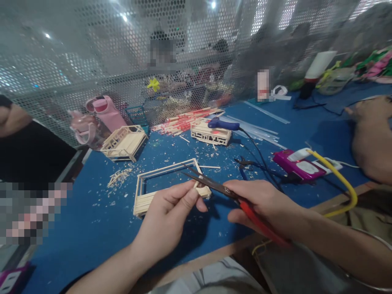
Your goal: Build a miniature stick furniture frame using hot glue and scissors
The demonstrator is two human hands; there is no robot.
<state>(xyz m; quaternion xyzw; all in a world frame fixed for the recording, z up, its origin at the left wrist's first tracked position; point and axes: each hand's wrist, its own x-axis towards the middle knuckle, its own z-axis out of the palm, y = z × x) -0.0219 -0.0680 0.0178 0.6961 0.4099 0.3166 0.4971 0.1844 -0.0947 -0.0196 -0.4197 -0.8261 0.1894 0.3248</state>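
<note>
My right hand (267,201) is wrapped round a pair of scissors (212,183) with red handles. Their dark blades are parted and point up and left, just above my left fingertips. Between its thumb and forefinger, my left hand (170,214) pinches a short thin wooden stick (196,185), mostly hidden by the fingers. Behind that hand lies an open rectangular frame of wooden sticks (138,192) with a slatted strip along its near side, partly covered by the hand. A loose stick (211,166) lies at the frame's right corner.
On the blue table (92,245) stand a wooden model bed (125,143) and a slatted wooden model (211,132) with a blue glue gun (223,123) on top. Pliers (245,162), a purple power strip (294,163) and clear glue sticks (260,132) lie rightward. A person's arm (372,134) rests at right.
</note>
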